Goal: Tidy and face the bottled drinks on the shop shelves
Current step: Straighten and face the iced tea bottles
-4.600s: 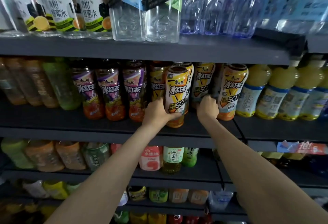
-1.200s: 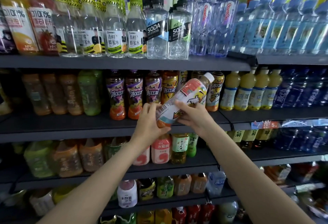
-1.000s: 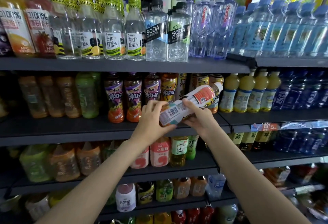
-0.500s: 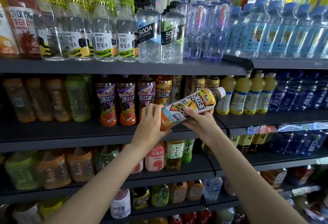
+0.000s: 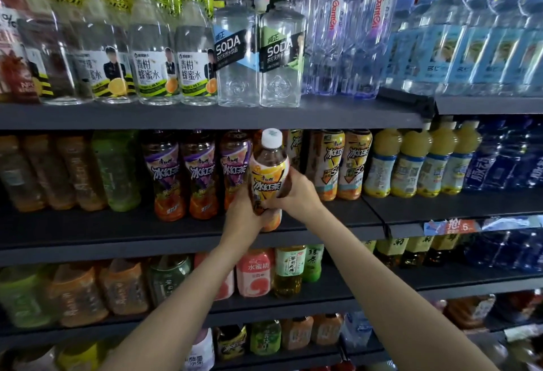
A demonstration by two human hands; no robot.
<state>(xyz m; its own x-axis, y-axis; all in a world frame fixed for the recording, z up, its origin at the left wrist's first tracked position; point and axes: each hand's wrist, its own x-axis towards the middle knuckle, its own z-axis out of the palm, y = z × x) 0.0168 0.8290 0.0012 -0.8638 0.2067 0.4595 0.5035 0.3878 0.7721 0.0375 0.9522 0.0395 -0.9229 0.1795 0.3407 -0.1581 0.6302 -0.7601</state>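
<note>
Hands both clasp one iced tea bottle (image 5: pixel 269 173) upright before the shelf (image 5: pixel 176 238), left hand (image 5: pixel 244 212) and right hand (image 5: pixel 296 194) fingers curled around it.

Both hands on one yellow-labelled tea bottle (image 5: pixel 269 173), upright, white cap up, label facing out. Left hand (image 5: pixel 245 213) grips its lower body from the left; right hand (image 5: pixel 295 194) wraps it from the right, fingers (image 5: pixel 271 204) across the label's lower front. Bottle base sits just above the middle shelf (image 5: pixel 117 232) front. Left of the fingers: purple-labelled tea bottles (image 5: pixel 199 176). Right of the fingers: matching yellow tea bottles (image 5: pixel 340 165). Above: two clear soda bottles (image 5: pixel 258 56) on the upper shelf (image 5: pixel 205 116).
</note>
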